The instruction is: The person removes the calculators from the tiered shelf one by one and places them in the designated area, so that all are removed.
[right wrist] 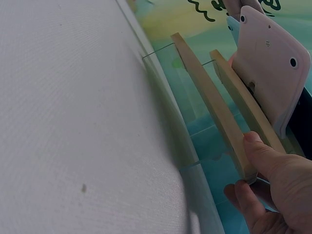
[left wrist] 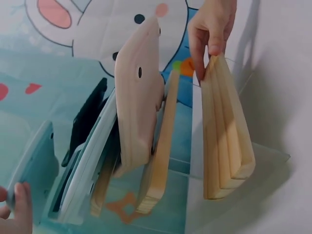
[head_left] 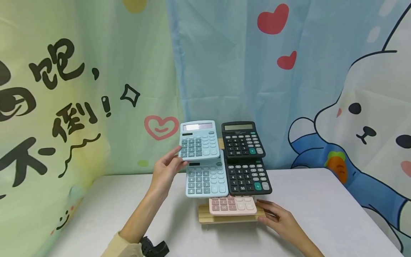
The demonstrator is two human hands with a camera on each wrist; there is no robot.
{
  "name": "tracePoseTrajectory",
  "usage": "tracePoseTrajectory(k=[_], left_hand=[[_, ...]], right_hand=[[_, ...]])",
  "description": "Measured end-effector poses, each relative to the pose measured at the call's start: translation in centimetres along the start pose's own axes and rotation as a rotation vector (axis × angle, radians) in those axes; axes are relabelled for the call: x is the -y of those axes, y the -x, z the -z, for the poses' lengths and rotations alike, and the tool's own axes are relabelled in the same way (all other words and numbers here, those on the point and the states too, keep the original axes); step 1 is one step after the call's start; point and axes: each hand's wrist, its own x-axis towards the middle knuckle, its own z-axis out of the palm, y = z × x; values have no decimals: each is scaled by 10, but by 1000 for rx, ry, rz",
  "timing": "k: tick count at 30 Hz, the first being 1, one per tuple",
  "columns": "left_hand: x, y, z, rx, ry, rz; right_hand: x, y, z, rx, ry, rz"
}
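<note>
My left hand (head_left: 164, 171) pinches the lower left corner of a light blue calculator (head_left: 208, 142), at the top left of a tiered wooden stand (head_left: 229, 218). Just below it leans a second light blue calculator (head_left: 207, 180). Two black calculators stand to the right, an upper one (head_left: 243, 142) and a lower one (head_left: 248, 178). A pink calculator (head_left: 232, 206) leans at the front, its top hidden behind the others. With thumb and fingers, my right hand (head_left: 278, 218) grips the right end of the stand's front wooden slat (right wrist: 214, 107).
Clear side panels (left wrist: 265, 152) carry the stand's slats above a white table (head_left: 128, 207). Behind hangs a printed curtain (head_left: 215, 71) with hearts and a cartoon bear. A black strap-like device (head_left: 155, 247) sits by the left sleeve.
</note>
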Motion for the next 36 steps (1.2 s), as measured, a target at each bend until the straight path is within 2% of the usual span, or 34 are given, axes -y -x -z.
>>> tracePoseTrajectory(k=[9, 15, 22, 27, 36], left_hand=[[-1, 7, 15, -30, 33, 14], [0, 14, 29, -63, -6, 16], [0, 21, 47, -83, -41, 6], [-3, 25, 60, -114, -85, 21], [0, 34, 86, -144, -54, 17]], right_hand=[[-1, 2, 0, -3, 5, -22], [-1, 3, 0, -25, 50, -21], [-2, 3, 1, -21, 37, -25], [-2, 3, 1, -6, -6, 7], [-2, 2, 0, -7, -33, 39]])
